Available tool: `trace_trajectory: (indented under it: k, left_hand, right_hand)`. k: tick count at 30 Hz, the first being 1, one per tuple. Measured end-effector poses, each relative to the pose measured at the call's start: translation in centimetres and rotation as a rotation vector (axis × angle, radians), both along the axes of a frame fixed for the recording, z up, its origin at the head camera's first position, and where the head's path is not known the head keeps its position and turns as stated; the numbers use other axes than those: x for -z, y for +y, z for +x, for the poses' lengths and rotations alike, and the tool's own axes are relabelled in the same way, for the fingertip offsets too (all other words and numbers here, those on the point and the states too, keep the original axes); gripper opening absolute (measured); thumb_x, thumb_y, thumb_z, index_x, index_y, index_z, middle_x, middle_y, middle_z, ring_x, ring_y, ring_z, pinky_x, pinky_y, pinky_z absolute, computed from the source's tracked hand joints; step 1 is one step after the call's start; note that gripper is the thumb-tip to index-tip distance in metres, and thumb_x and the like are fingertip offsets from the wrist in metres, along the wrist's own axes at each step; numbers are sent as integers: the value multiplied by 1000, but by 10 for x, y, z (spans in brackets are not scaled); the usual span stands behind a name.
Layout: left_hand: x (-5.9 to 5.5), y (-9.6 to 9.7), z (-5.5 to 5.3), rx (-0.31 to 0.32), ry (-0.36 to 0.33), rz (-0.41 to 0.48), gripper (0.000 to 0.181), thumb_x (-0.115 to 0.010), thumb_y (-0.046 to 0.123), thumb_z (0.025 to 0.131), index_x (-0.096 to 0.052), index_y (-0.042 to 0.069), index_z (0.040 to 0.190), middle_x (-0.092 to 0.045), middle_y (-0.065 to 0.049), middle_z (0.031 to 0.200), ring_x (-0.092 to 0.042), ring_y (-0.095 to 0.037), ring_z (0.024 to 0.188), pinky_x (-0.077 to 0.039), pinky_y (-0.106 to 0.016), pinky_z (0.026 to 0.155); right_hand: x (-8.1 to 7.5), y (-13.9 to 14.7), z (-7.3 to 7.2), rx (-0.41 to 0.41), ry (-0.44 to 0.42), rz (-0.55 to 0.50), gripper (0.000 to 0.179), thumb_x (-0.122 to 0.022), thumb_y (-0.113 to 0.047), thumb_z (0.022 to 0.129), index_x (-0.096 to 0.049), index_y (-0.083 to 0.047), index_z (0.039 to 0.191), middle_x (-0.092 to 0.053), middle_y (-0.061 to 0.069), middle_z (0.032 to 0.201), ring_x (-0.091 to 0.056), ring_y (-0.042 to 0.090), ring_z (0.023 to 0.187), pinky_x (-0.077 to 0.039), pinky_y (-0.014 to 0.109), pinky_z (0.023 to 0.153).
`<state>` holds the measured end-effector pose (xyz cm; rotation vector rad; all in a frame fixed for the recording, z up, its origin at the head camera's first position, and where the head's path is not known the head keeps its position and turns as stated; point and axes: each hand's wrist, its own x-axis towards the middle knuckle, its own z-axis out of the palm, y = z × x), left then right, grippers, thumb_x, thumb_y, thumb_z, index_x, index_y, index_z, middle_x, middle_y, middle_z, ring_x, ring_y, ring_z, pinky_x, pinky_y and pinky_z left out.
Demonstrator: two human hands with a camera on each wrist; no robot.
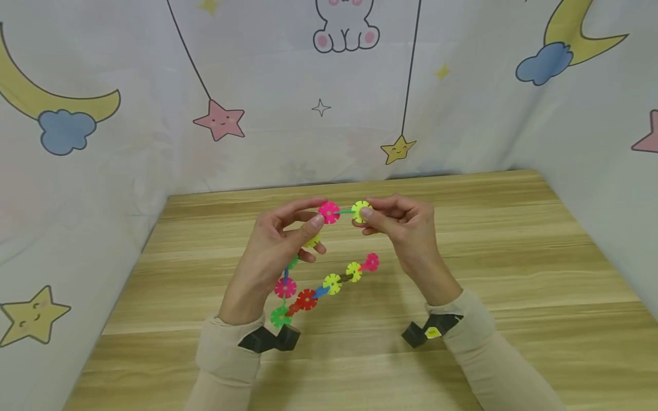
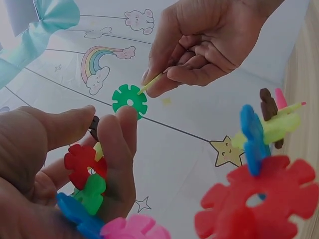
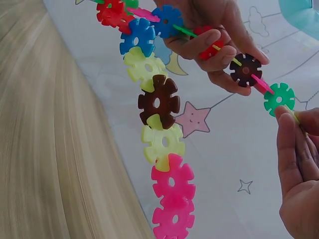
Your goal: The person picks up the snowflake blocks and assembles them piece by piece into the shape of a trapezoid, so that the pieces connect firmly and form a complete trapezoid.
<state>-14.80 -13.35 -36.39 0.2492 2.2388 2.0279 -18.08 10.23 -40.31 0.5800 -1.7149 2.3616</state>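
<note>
A chain of notched plastic snowflake discs, slotted edge to edge, hangs from my left hand (image 1: 257, 257). The left thumb and fingers pinch it near a pink disc (image 1: 325, 206) and a brown disc (image 3: 240, 75). Beyond these, a green disc (image 3: 272, 104) forms the chain's end section. My right hand (image 1: 413, 234) pinches a yellow disc (image 1: 358, 218), which meets the green disc's rim. From the left hand the chain drops past a green disc (image 1: 277, 323), then bends right through a red disc (image 1: 303, 303) to a pink end (image 1: 373, 258).
The wood-grain table (image 1: 514, 274) lies under both hands. Behind it hangs a white cloth (image 1: 277, 74) printed with stars, moons and clouds. Dark camera straps sit on both wrists, including the left one (image 1: 264, 340). A pale teal cloth (image 2: 55, 20) shows in the left wrist view.
</note>
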Motion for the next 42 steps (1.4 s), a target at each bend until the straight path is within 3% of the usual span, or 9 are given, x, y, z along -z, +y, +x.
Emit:
trace_trajectory:
  k: [9, 15, 31, 37, 42]
  left_hand:
    - [3, 2, 0, 7, 61, 12, 36, -73, 18, 104, -72, 16, 140, -69, -11, 127, -77, -21, 66, -63, -28, 56]
    - [5, 5, 1, 8, 50, 32, 37, -74, 16, 103, -72, 14, 140, -71, -10, 124, -77, -22, 65, -60, -27, 53]
    - [6, 5, 0, 32, 75, 41, 38, -74, 14, 103, -71, 10, 141, -71, -10, 124, -76, -19, 63, -58, -26, 51]
    - [8, 1, -4, 22, 51, 14, 38, -72, 18, 105, -70, 14, 143, -70, -12, 128, -77, -17, 66, -58, -25, 54]
    - [9, 0, -5, 3, 33, 1, 39, -72, 20, 105, -70, 17, 144, -69, -13, 133, -77, -17, 67, -59, -25, 55]
  right_hand:
    - [2, 0, -2, -16, 7, -23, 27, -72, 15, 93, -83, -6, 104, -85, 1, 93, -84, 16, 77, -68, 31, 67]
    - [5, 0, -2, -36, 25, -61, 33, -69, 17, 94, -84, -12, 101, -85, 1, 91, -83, 15, 76, -68, 31, 67]
    - [6, 3, -3, -33, -2, 29, 28, -73, 11, 95, -84, -13, 104, -85, -2, 94, -83, 13, 76, -69, 32, 72]
    - [9, 5, -6, -8, -8, 81, 17, -73, 3, 99, -81, 0, 114, -84, -4, 100, -83, 12, 83, -69, 34, 78]
    - [13, 8, -12, 52, -8, 137, 28, -70, -6, 104, -72, 14, 124, -83, -8, 105, -81, 9, 88, -69, 34, 86]
